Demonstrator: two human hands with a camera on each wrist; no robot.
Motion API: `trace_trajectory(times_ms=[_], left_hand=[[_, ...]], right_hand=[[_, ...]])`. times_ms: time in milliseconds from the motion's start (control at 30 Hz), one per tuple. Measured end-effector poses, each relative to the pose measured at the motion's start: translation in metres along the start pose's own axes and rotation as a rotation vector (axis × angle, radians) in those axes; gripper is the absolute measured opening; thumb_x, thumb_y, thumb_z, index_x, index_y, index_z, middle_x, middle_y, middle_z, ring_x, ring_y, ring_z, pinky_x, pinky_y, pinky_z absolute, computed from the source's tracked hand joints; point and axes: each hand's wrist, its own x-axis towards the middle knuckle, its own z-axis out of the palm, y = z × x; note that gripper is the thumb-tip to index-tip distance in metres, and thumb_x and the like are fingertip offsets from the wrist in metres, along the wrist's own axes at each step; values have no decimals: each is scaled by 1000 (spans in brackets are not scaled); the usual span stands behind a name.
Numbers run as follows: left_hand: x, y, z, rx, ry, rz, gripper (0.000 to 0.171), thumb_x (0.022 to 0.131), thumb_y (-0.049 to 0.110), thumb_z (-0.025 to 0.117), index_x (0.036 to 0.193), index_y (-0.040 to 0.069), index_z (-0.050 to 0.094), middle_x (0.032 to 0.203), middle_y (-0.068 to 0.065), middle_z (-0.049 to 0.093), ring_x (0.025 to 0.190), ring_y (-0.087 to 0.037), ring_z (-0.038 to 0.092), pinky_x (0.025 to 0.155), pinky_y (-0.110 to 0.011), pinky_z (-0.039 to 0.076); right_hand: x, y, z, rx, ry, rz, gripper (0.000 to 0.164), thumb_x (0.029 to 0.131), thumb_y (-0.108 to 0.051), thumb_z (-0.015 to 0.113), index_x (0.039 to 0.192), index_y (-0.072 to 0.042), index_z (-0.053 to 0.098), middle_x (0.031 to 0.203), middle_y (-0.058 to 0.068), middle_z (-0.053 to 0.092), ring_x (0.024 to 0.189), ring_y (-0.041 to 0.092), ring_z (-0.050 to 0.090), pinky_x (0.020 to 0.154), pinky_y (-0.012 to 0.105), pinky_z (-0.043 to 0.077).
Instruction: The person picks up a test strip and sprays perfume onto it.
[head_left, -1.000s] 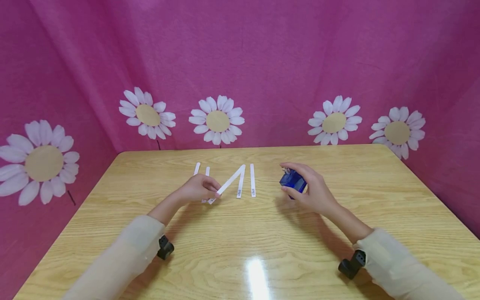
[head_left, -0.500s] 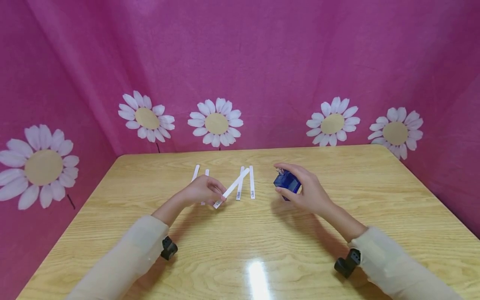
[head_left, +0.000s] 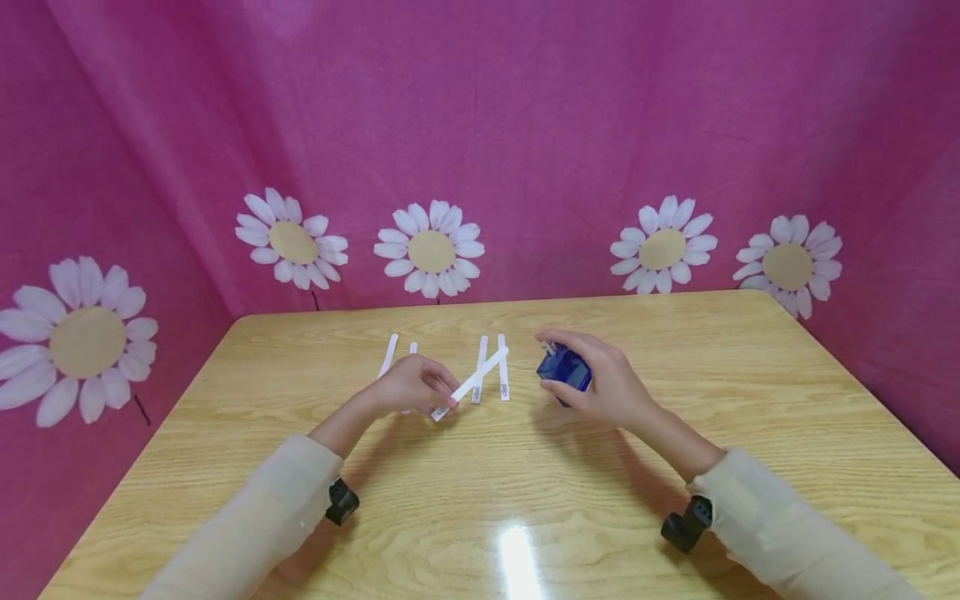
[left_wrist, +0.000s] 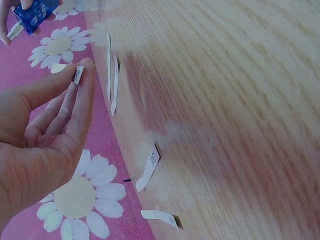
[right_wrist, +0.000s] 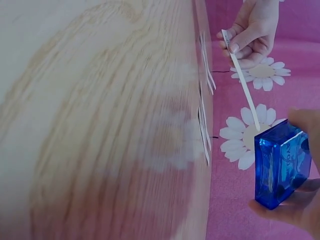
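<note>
- Bottle of see-through blue, box-shaped, is showing pale lettering on one flat face, too small to read; a silvery nozzle is sticking out of its top.
- Right hand is grasping the bottle around its sides, holding it above the worktop, to the right of all the strips; its nozzle end is facing the far left.
- Left hand is pinching a slim white strip between thumb and fingers, close to its printed end.
- The pinched strip is hanging in the air, slanting up and rightward in the head view, its plain tip pointing away from the person and ending near the bottle, with a gap between them.
- Four similar strips are lying below: two at the right, printed ends towards the person, and two at the left, partly hidden by the left hand.
- Compared with a second ago, the bottle is sitting further left, closer to the pinched strip; that strip's tip, then covering the top of the inner right-hand one, is now crossing the outermost. Both hands are keeping their holds, and the four lying strips are staying put.
</note>
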Motion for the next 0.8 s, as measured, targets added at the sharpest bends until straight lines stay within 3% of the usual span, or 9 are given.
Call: trace_trajectory(times_ms=[367,633,800], left_hand=[[2,-1,2,-5,0,-6,19,83,2,71,101,-4,68,89,-15,75,64,-5,65,64,-29,59],[3,-3,2,-15,-11,11,20,85,3,70,103,-5,67,93,-18,74,67,-7,67,65,-30,60],[4,-2,2,-15,-21,14,20,86,2,68,104,-6,66,95,-20,73,68,-7,67,68,-32,60]], right_hand=[[-2,-1,1,-5,-3,2,52,79,-25,80,126,-20,59,124,7,66,109,26,65,85,44,57],[-3,-6,1,-6,-17,-29,52,78,-24,80,126,-21,59,123,5,66,110,25,64,88,44,56],[-4,-7,0,-13,-23,-3,50,78,-26,80,125,-21,60,122,5,66,108,24,65,87,43,57]])
